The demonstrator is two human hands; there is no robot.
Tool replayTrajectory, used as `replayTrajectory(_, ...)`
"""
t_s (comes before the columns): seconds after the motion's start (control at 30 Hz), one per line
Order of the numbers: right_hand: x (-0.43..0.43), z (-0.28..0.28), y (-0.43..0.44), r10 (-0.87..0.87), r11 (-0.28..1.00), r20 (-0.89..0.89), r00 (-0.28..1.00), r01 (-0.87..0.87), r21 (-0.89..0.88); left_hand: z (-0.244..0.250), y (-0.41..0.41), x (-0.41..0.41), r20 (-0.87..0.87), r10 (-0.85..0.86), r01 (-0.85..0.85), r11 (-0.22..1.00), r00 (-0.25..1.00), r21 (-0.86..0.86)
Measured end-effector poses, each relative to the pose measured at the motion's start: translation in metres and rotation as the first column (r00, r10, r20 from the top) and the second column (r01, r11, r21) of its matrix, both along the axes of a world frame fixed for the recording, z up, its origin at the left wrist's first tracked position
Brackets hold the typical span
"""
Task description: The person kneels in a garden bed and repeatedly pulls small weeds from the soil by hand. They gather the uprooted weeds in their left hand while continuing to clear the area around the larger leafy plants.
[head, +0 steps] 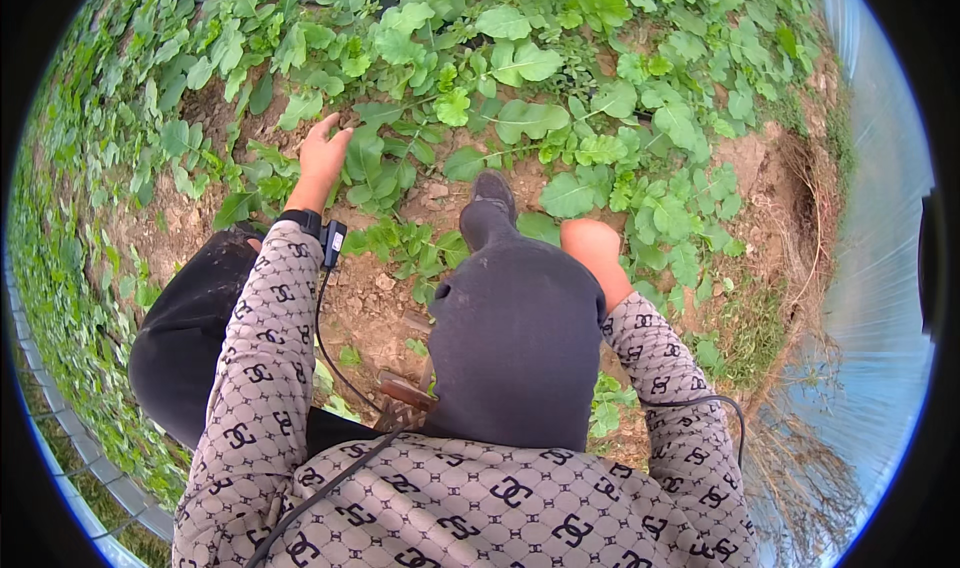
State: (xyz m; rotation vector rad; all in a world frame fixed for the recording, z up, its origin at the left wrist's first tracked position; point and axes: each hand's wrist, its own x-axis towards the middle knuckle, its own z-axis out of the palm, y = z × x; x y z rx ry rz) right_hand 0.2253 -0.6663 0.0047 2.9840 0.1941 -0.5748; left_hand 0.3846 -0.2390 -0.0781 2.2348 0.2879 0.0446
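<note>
My left hand (322, 155) reaches over the soil among broad-leaved green seedlings, thumb and fingers slightly apart, with nothing visible between them. Its thumb is beside a lobed green leaf (365, 153). To the right of my knee is my right hand (591, 247), bent down at the wrist; its fingers are hidden from view. Green leafy plants (576, 193) surround it, and I cannot tell whether it grips one. My dark-trousered leg (517, 343) is between the two hands, its dark shoe (493, 187) on the soil.
Under me is part of a low wooden seat (406, 390). Blue-tinted plastic sheeting (877, 268) rises at the right, with dry stalks (806, 463) along its foot. A black cable (334, 358) runs from a small device (333, 244) at my left wrist.
</note>
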Motion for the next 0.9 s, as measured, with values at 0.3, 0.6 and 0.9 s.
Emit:
replayTrajectory(0.3, -0.055, -0.034, -0.051, -0.209, 0.972, 0.169, 0.963, 0.185, 0.147, 0.034, 0.021, -0.107, 0.162, 0.363, -0.262, 0.859, 0.918, -0.44)
replayTrajectory(0.6, -0.212, -0.136, -0.094, -0.778, 0.154, -0.395, 0.489, 0.757, 0.635, 0.15, 0.0, -0.126, 0.198, 0.104, -0.001, 0.888, 0.975, -0.46)
replayTrajectory(0.9, -0.114, 0.088, -0.053, -0.563, -0.571, -0.246, 0.789, -0.157, 0.806, 0.373, -0.19, -0.172, 0.564, -0.443, 0.572, 0.818, 0.698, -0.066)
